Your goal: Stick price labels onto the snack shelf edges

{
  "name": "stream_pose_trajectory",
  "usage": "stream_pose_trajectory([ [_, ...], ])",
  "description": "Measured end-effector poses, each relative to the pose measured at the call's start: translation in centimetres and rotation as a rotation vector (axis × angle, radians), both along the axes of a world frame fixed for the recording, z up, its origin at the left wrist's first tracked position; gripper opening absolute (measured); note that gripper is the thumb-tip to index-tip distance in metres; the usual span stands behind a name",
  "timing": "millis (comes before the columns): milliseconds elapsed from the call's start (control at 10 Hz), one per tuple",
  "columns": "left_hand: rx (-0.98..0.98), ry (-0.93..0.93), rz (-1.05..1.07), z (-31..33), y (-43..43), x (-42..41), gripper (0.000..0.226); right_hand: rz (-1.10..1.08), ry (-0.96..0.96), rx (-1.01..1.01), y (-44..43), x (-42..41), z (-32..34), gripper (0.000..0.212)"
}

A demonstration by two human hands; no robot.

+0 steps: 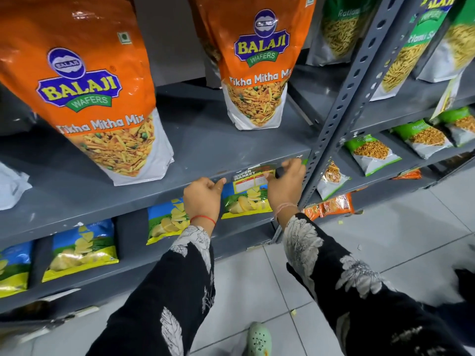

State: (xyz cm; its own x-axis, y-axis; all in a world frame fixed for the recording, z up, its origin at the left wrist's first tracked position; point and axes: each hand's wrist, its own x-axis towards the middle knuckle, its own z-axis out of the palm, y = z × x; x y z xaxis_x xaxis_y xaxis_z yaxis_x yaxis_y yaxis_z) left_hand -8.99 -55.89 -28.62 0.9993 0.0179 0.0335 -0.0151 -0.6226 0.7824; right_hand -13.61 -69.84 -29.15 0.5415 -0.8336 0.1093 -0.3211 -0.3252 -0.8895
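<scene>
Fingers of both hands (204, 195) (286, 185) pinched on a flat rectangular price label (250, 179) against the smooth grey metal shelf edge (128, 199).

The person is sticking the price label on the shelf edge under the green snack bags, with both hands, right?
Not quite. The head view shows both hands, left hand and right hand, pressing the price label on the shelf edge under the orange Tikha Mitha Mix bags, not green ones.
</scene>
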Motion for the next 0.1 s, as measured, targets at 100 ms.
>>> stream_pose_trajectory([
  [100, 0.122, 0.005, 0.015, -1.21, 4.95, -0.92, 0.04, -0.038, 0.134, 0.019, 1.88, -1.27, -1.48, 0.026],
])
